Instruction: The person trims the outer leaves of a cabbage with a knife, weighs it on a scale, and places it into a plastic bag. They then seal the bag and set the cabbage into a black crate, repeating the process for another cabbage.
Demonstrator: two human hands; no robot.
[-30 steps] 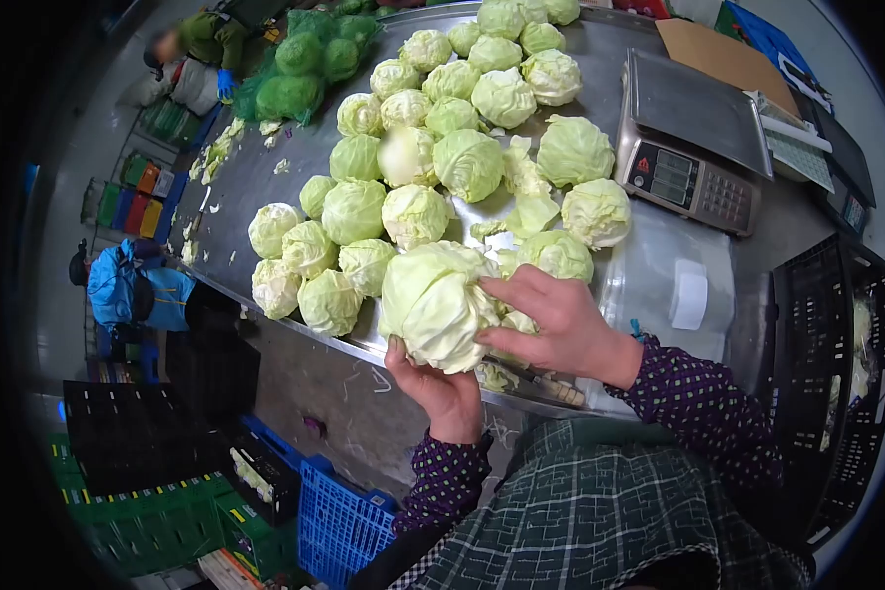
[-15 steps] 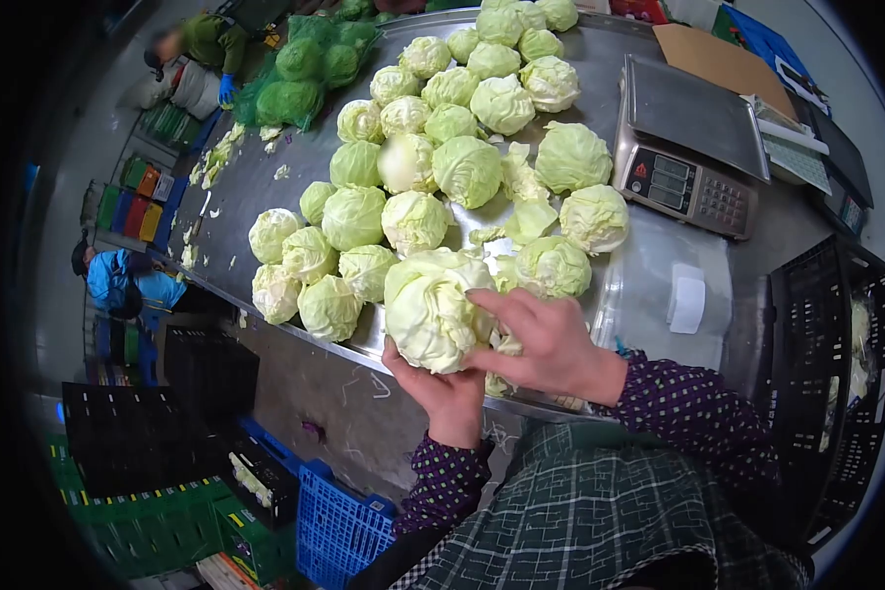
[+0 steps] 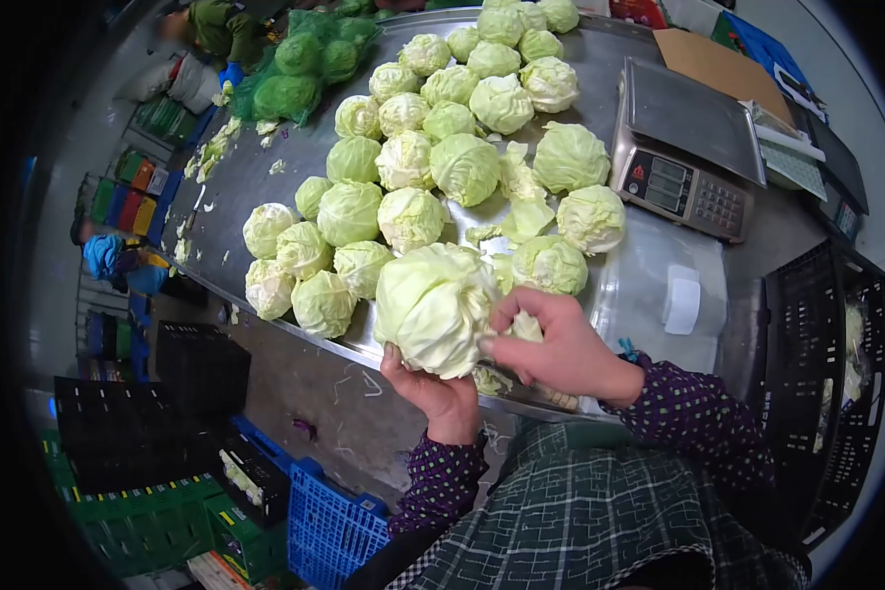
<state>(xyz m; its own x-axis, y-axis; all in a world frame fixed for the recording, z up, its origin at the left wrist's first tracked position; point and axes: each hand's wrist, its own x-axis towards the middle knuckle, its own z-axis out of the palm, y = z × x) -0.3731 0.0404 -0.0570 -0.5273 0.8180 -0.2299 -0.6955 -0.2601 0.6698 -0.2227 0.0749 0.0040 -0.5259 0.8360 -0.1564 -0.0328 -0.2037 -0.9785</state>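
Note:
A pale green cabbage (image 3: 431, 305) rests in my left hand (image 3: 438, 398), whose fingers cup it from below and press on its lower side. My right hand (image 3: 565, 349) is closed at the cabbage's right side, thumb and fingers pinched around a pale cabbage leaf (image 3: 527, 326). Right behind this head, another cabbage (image 3: 549, 265) sits on the steel table (image 3: 659, 251). Loose leaves (image 3: 527, 218) lie among the heads there. A few leaf scraps (image 3: 492, 380) show under my right hand near the table's front edge.
Several cabbage heads (image 3: 352, 213) cover the table's middle. A digital scale (image 3: 686, 147) stands at the right, black crates (image 3: 821, 374) beyond it. Green net bags (image 3: 290, 74) lie at the far left. A blue crate (image 3: 334, 521) is on the floor. Two people work at the left.
The cabbage has turned in my left hand. My right hand has moved slightly right, off the cabbage's top, with a leaf piece now between its fingers.

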